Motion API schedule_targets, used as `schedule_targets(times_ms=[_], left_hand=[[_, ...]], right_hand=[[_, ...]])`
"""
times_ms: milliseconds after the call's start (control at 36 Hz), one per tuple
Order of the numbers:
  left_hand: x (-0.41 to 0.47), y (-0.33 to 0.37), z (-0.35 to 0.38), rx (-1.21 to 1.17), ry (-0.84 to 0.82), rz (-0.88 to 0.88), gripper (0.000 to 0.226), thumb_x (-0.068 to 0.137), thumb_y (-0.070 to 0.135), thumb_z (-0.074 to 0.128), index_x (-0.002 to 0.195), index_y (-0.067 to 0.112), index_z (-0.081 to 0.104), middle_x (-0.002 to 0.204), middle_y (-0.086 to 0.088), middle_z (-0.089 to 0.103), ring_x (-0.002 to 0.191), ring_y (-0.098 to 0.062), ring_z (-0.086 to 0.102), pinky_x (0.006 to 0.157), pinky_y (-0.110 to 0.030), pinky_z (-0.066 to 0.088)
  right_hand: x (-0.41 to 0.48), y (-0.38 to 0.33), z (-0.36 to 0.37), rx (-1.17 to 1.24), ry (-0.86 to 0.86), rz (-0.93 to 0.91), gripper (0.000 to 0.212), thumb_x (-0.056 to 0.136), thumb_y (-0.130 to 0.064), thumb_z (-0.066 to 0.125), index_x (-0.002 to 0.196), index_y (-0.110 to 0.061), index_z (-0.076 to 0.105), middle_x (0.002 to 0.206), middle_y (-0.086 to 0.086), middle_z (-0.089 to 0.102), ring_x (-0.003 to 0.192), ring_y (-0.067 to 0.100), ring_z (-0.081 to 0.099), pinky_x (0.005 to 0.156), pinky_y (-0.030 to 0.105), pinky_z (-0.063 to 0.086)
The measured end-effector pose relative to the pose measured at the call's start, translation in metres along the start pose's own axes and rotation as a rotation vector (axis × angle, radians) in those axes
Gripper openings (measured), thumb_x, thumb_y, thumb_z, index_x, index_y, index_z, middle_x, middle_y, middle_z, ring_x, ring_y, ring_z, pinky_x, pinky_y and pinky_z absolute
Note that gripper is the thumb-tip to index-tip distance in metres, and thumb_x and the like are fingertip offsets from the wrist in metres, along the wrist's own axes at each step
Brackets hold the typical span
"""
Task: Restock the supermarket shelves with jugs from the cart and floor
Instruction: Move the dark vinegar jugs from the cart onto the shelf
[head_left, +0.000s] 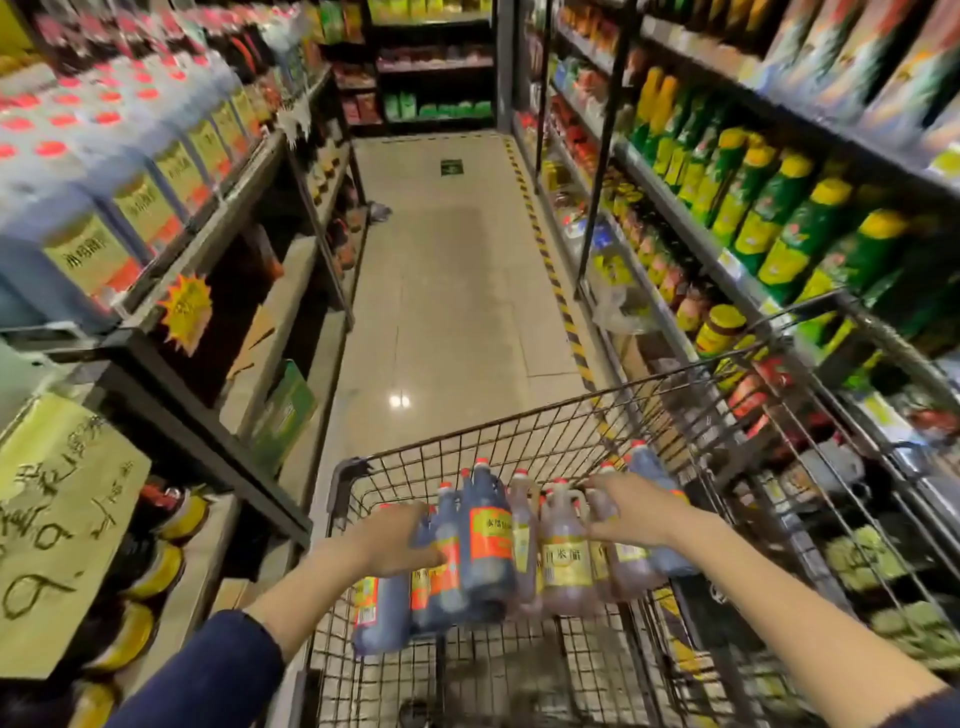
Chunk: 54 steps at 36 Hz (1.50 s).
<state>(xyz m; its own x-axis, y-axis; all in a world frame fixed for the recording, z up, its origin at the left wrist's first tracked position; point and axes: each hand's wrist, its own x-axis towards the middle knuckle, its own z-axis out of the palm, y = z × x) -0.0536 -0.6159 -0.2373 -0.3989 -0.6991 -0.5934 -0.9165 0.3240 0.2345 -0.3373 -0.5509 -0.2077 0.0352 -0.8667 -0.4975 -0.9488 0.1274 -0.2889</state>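
Shelves (223, 218) hem our cart (358, 462) on both sides; floor (447, 291) open ahead. Fingers of left hand (397, 540) clasp jugs (491, 540); right hand (631, 512) fingers spread atop them.

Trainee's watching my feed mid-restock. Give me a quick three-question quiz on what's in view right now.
1. True or false: the cart is empty.
2. Fill in: the pale jugs at the right hand carry ___ labels.
3. The left hand touches: A) the dark jugs with orange labels; B) the pale jugs; C) a shelf.
Key: 1 false; 2 yellow; 3 A.
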Motion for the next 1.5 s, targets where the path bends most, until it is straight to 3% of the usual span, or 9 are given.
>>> schedule_targets(times_ms=[83,250,306,361,611,806,1111,1361,1500], left_hand=[[0.015,-0.001,0.015,-0.092,0.034,-0.063,0.078,0.081,0.056,0.061,0.140,0.011,0.035,0.141,-0.010,0.045,0.128,-0.028,0.046,0.101,-0.037,0.041],[0.047,0.012,0.052,-0.274,-0.009,-0.204,0.110,0.061,0.084,0.051,0.146,0.018,0.030,0.146,-0.010,0.041,0.130,-0.028,0.044,0.105,-0.041,0.038],[0.051,0.026,0.056,-0.321,-0.031,-0.246,0.071,0.084,0.055,0.059,0.138,0.014,0.040,0.135,-0.009,0.051,0.125,-0.026,0.048,0.099,-0.031,0.040],[0.057,0.040,0.060,-0.423,0.003,-0.267,0.013,0.090,0.029,0.061,0.093,0.021,0.051,0.091,0.004,0.058,0.098,-0.019,0.056,0.071,-0.020,0.042],[0.114,0.052,0.115,-0.727,0.166,-0.406,0.076,0.063,0.049,0.080,0.116,0.002,0.052,0.095,-0.006,0.064,0.089,-0.023,0.063,0.062,-0.019,0.040],[0.135,0.074,0.123,-0.687,0.238,-0.537,0.112,0.059,0.043,0.086,0.137,-0.006,0.022,0.128,-0.025,0.048,0.111,-0.039,0.054,0.085,-0.040,0.050],[0.152,0.071,0.122,-0.752,0.241,-0.639,0.092,0.054,0.023,0.088,0.126,0.000,0.034,0.117,-0.019,0.049,0.105,-0.035,0.054,0.079,-0.034,0.047],[0.154,0.061,0.118,-1.297,0.144,-0.634,0.090,0.026,0.034,0.088,0.106,0.009,0.056,0.096,-0.016,0.069,0.086,-0.031,0.068,0.083,-0.045,0.056],[0.149,0.070,0.103,-1.451,0.113,-0.647,0.050,0.061,0.012,0.087,0.103,0.006,0.060,0.088,-0.013,0.070,0.077,-0.027,0.068,0.072,-0.037,0.056]], right_hand=[[0.022,0.021,0.007,0.039,-0.023,-0.038,0.054,0.083,-0.041,0.060,0.127,-0.012,0.049,0.123,0.009,0.057,0.120,0.029,0.051,0.087,0.033,0.044],[0.043,0.051,0.022,0.098,-0.133,-0.048,0.071,0.088,-0.036,0.062,0.147,-0.015,0.028,0.141,0.009,0.048,0.129,0.023,0.045,0.101,0.030,0.040],[0.047,0.060,0.029,0.138,-0.150,-0.055,0.064,0.087,-0.031,0.064,0.143,-0.017,0.036,0.138,0.005,0.053,0.124,0.020,0.051,0.097,0.029,0.042],[0.048,0.067,0.034,0.172,-0.154,-0.065,0.059,0.086,-0.031,0.064,0.140,-0.020,0.041,0.140,0.001,0.052,0.125,0.018,0.049,0.098,0.027,0.040],[0.066,0.095,0.061,0.230,-0.192,0.048,0.061,0.088,-0.035,0.063,0.140,-0.013,0.040,0.139,0.006,0.050,0.126,0.020,0.047,0.095,0.027,0.039],[0.082,0.108,0.080,0.355,-0.183,0.051,0.057,0.084,-0.036,0.068,0.134,-0.017,0.048,0.128,0.002,0.057,0.120,0.021,0.053,0.094,0.032,0.045],[0.093,0.129,0.094,0.436,-0.004,0.163,0.061,0.086,-0.027,0.068,0.139,-0.013,0.042,0.140,0.005,0.048,0.129,0.020,0.043,0.099,0.025,0.034],[0.080,0.183,0.094,0.447,0.209,0.386,0.057,0.077,-0.012,0.074,0.129,-0.001,0.052,0.122,0.020,0.056,0.111,0.035,0.055,0.086,0.035,0.041],[0.085,0.205,0.106,0.401,0.170,0.484,0.036,0.080,-0.016,0.073,0.108,0.002,0.061,0.098,0.024,0.065,0.095,0.039,0.061,0.071,0.036,0.041]])
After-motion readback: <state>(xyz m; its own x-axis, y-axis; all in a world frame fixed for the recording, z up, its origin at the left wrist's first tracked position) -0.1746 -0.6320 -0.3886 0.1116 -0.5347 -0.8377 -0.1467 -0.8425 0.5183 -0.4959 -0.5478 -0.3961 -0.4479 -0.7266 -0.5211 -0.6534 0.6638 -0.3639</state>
